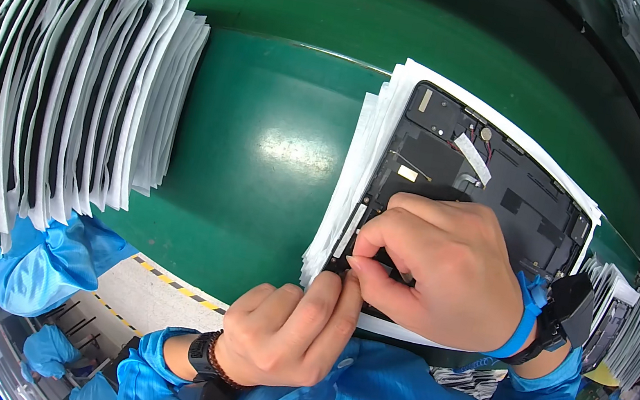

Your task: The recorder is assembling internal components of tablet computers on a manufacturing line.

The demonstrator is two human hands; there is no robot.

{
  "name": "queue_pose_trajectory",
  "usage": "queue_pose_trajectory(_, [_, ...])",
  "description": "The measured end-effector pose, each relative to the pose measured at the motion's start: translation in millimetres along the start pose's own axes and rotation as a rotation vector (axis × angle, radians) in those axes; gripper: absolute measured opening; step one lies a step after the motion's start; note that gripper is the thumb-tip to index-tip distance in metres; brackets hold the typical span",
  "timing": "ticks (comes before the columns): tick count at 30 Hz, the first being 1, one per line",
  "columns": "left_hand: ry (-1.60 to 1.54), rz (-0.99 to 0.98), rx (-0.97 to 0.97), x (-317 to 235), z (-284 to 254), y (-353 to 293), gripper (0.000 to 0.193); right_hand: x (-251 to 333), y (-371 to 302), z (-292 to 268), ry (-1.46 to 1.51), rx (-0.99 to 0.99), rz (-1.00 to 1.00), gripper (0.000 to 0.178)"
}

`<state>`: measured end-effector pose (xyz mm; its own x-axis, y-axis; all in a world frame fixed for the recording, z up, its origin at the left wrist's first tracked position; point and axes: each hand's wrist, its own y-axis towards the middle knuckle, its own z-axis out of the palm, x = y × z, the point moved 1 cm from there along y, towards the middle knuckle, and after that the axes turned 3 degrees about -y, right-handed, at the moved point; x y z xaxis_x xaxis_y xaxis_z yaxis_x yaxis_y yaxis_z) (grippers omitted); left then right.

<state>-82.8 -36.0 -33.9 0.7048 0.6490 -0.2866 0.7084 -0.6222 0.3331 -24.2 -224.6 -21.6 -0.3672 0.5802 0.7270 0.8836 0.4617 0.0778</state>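
Note:
A thin black tablet housing (528,219) lies tilted on a stack of white sheets (346,179) at the right of the bench. Wires, a small round silver part (486,134) and a pale strip (473,158) show inside it. My right hand (441,272) reaches over the housing, thumb and forefinger pinched together at its near left edge. What they pinch is too small to make out. Right below, my left hand (279,335) has its fingers curled together, the tips meeting at the housing's near left corner. Anything between them is hidden.
A tall row of black panels interleaved with white sheets (88,91) stands at the left of the green bench (236,179). More stacked sheets (632,329) are at the far right. Behind the left row, a person in a blue sleeve (54,260) is near the bench.

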Motion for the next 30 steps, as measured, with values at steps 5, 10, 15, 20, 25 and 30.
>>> queue_pose_trajectory(5, [-0.006, 0.002, -0.004, -0.2, -0.1, -0.1, 0.047, -0.1, 0.3, 0.9, -0.012, -0.005, -0.006, 0.011])
queue_pose_trajectory(10, [0.033, 0.032, -0.038, 3.2, 6.1, -2.4, 0.041, -0.3, 0.3, 1.2, -0.033, -0.016, -0.014, 0.011])
queue_pose_trajectory(15, [0.063, 0.053, -0.078, 4.2, 7.4, -2.6, 0.034, -1.7, 0.5, 2.0, -0.006, -0.045, -0.006, 0.013])
queue_pose_trajectory(20, [0.072, 0.058, -0.085, 4.1, 7.9, -3.0, 0.034, -0.9, 0.5, 1.8, -0.018, -0.038, -0.001, 0.012])
queue_pose_trajectory(25, [0.060, 0.049, -0.071, 3.7, 7.1, -3.1, 0.033, -1.8, -0.3, 2.7, 0.008, -0.042, 0.002, 0.012])
queue_pose_trajectory(30, [0.066, 0.054, -0.075, 4.2, 7.8, -3.1, 0.032, -1.6, 0.0, 2.3, 0.029, -0.035, 0.005, 0.012])
